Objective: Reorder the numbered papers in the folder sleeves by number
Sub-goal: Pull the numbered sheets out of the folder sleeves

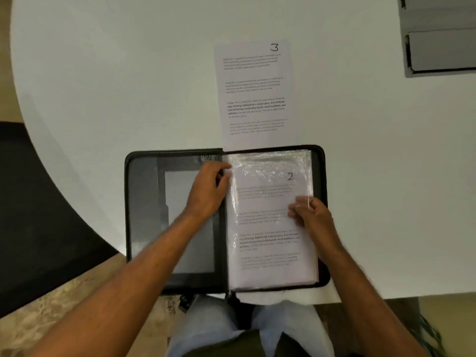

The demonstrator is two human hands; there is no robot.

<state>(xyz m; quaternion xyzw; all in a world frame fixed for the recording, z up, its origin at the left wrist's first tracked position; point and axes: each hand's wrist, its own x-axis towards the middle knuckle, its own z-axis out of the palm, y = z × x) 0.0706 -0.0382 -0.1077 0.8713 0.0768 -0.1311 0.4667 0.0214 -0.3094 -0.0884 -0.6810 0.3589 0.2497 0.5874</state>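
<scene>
- Blue trouser legs [206, 328] show at the very bottom, so the person sits close to the counter's [103, 73] near edge.
- Both bare arms reach up from the bottom to an open black zip folder [323, 202] that lies on the near part of the counter.
- On the folder's right side is a stack of shiny clear plastic sleeves [270, 166]. The top sleeve holds the paper marked 2 [268, 228].
- The right hand [313, 215] is at the sleeve's right edge, about halfway up. Its fingers are pinched shut on that edge of the sleeve or the paper; I cannot tell which one.
- The left hand [208, 191] rests near the middle fold of the folder. Its fingers are curled at the top left edge of the sleeve and look like they hold it there, but the grip is partly hidden.
- The folder's left side has a dark inside cover with a grey pocket [185, 228] and no numbered paper that I can see.
- Farther away, the paper marked 3 [255, 94] lies flat on the counter, out of any sleeve. Its near end touches or slips just under the folder's top edge.
- At the far right corner sits a grey flat thing [438, 50], well apart from the rest.
- My guess is the job is at an early or middle point. One paper is out and one is in the top sleeve.
- Paper 3 is not yet put in a sleeve. The sleeves below are hidden, so I cannot tell how many more need fixing.
</scene>
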